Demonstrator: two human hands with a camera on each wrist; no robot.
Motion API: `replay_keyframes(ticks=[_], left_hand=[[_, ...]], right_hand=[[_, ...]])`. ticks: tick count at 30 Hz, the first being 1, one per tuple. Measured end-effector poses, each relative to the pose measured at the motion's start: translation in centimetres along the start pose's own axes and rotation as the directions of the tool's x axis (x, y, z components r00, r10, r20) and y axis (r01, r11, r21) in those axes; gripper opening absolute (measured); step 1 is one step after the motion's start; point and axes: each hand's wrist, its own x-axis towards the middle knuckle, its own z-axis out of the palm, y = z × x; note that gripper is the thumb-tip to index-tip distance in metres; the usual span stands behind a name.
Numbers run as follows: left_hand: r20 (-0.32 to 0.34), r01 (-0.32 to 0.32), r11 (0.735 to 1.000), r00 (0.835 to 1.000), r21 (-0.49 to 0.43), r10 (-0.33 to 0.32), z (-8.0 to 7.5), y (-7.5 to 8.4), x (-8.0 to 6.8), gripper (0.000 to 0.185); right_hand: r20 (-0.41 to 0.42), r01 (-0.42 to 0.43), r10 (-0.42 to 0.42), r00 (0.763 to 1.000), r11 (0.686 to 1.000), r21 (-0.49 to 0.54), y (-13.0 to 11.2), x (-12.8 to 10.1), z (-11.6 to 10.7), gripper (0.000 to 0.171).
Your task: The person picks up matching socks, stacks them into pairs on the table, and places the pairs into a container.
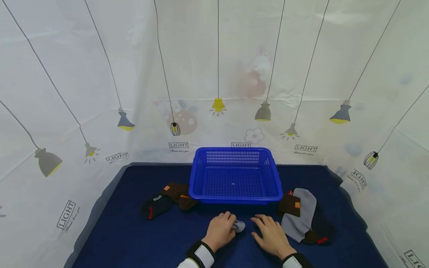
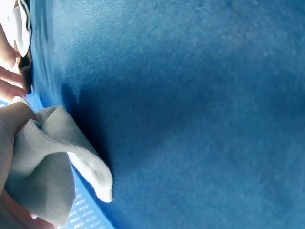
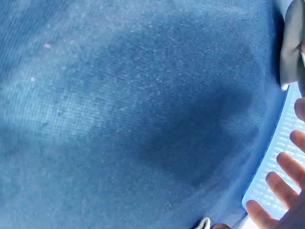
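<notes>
My left hand [image 1: 221, 230] grips a small bundled grey sock [image 1: 238, 225] just above the dark blue cloth, in front of the blue plastic basket [image 1: 235, 176]. In the left wrist view the grey sock [image 2: 45, 162] is bunched in my fingers, its white toe hanging out. My right hand [image 1: 272, 234] lies flat on the cloth beside it, fingers spread and straight, holding nothing. The right wrist view shows those fingertips [image 3: 281, 183] near the basket's edge [image 3: 281, 162].
Black and brown socks [image 1: 167, 199] lie left of the basket. A pile of grey, brown and black socks [image 1: 301, 216] lies to its right. A dark blue cloth [image 1: 134, 238] covers the table; white lamp-printed curtains [image 1: 67, 111] enclose it.
</notes>
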Motion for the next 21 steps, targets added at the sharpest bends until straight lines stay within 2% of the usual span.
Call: replay_keyframes(ticks=[6,16,21], left_hand=[[0.031,0.029,1.0,0.999,-0.004,-0.028,0.3,0.0,-0.4,0.035],[0.023,0.07,0.997,0.997,-0.04,-0.069,-1.2,-1.3,-1.3,0.033],[0.096,0.112,0.989,0.99,-0.094,-0.103,-1.5,-1.5,-2.4,0.031]], right_hand=[[0.014,0.0,0.0,1.0,1.0,0.003,0.0,0.1,-0.1,0.042],[-0.001,0.0,0.0,1.0,1.0,-0.002,0.2,0.1,0.2,0.043],[0.018,0.009,-0.01,1.0,1.0,0.007,0.1,0.3,0.7,0.043]])
